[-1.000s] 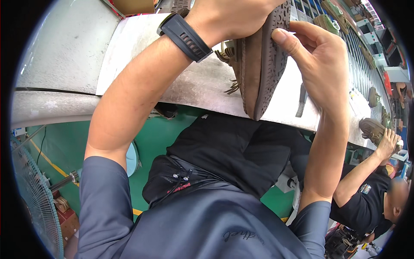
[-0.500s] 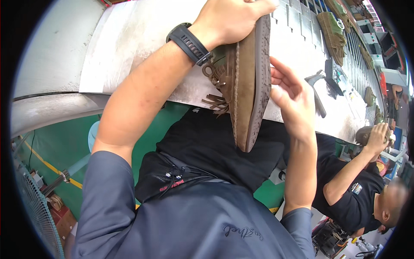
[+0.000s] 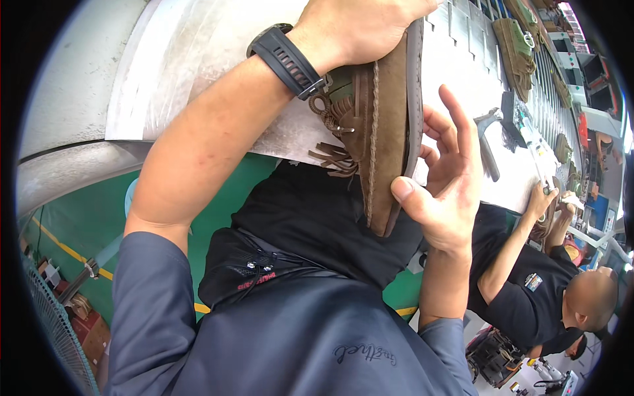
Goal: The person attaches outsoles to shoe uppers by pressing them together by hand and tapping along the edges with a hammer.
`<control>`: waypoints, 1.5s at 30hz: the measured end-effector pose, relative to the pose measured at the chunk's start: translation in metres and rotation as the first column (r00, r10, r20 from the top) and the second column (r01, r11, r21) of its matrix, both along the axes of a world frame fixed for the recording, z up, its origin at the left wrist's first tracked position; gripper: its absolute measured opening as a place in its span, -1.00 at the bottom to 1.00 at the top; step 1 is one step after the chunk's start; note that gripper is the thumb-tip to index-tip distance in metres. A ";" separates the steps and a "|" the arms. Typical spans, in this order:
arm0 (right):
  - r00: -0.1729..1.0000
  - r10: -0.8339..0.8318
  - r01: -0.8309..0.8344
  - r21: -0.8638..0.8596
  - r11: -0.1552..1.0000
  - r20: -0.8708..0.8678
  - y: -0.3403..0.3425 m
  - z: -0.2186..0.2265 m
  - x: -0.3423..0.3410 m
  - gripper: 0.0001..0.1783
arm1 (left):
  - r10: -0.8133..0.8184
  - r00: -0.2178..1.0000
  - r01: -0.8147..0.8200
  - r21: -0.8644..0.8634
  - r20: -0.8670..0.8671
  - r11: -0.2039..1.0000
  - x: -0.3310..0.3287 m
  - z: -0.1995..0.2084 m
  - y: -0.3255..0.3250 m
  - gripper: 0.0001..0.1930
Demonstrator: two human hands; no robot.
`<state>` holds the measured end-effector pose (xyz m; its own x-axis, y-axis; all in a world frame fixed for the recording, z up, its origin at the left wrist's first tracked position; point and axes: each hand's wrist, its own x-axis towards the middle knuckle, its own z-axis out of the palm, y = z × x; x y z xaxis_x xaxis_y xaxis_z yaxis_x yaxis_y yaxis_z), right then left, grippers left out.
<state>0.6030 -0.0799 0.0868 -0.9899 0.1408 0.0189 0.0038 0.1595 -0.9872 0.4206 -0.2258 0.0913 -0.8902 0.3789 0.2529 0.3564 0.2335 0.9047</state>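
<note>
A brown suede moccasin-style shoe (image 3: 386,132) hangs on edge over the bench's front edge, its toe pointing toward me. It has a dark sole, a braided seam, a lace bow and a leather fringe. My left hand (image 3: 370,30), with a black watch on the wrist, is closed around the shoe's far end; its fingertips are partly cut off by the upper border. Beside the sole, my right hand (image 3: 449,175) has its fingers apart, the index stretched out. Its thumb touches the shoe's lower side near the toe.
On the metal bench (image 3: 218,72) to the right lie a hammer (image 3: 487,142) and a dark box (image 3: 514,115). More brown shoes (image 3: 514,56) stand on a roller conveyor (image 3: 548,72). A co-worker (image 3: 528,284) handles a shoe at right. A fan (image 3: 53,323) stands at lower left.
The shoe has turned, so less of the sole's tread shows. My right hand has moved down along it, its thumb now against the side. The co-worker's hands have shifted.
</note>
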 end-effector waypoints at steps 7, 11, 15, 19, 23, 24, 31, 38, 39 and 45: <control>0.998 0.011 -0.009 -0.028 1.000 0.058 0.001 0.005 -0.003 0.32 | 0.026 0.999 -0.027 0.042 0.030 0.999 0.005 0.003 0.000 -0.53; 0.996 0.006 0.001 -0.078 0.997 0.089 -0.001 0.007 -0.005 0.35 | 0.025 0.999 -0.022 0.060 -0.042 0.998 0.005 0.000 0.000 -0.55; 0.996 -0.043 0.054 -0.128 0.990 0.084 -0.002 0.005 -0.009 0.30 | 0.010 0.985 -0.005 0.031 -0.173 1.000 0.002 -0.005 0.002 -0.66; 0.998 -0.047 0.052 -0.125 0.991 0.042 -0.001 0.003 -0.017 0.23 | -0.022 0.832 -0.094 -0.180 -0.554 0.979 -0.002 -0.015 0.001 -0.77; 0.998 -0.056 0.055 -0.114 0.992 -0.007 -0.002 0.000 -0.025 0.06 | -0.024 0.866 -0.035 -0.108 -0.500 0.994 -0.002 -0.018 0.000 -0.83; 0.998 -0.067 0.065 -0.110 0.992 -0.013 -0.001 0.000 -0.027 -0.01 | -0.028 0.838 -0.031 -0.099 -0.545 0.995 -0.002 -0.017 0.001 -0.83; 0.997 -0.072 0.073 -0.083 0.994 0.007 0.007 0.002 -0.048 -0.28 | -0.033 0.880 -0.030 -0.125 -0.473 0.992 0.000 -0.013 -0.002 -0.80; 0.993 -0.114 0.117 0.080 0.990 -0.037 -0.007 0.014 -0.052 -0.29 | 0.043 0.909 -0.064 -0.038 -0.414 0.997 0.004 -0.011 -0.001 -0.77; 0.990 -0.140 0.143 0.151 0.978 -0.031 -0.007 0.015 -0.052 -0.27 | 0.017 0.788 -0.117 -0.123 -0.615 0.985 0.004 -0.011 -0.001 -0.75; 0.996 -0.083 0.082 0.052 0.995 0.015 0.004 0.010 -0.049 -0.13 | 0.021 0.989 -0.004 0.115 -0.147 0.993 0.015 0.007 -0.010 -0.73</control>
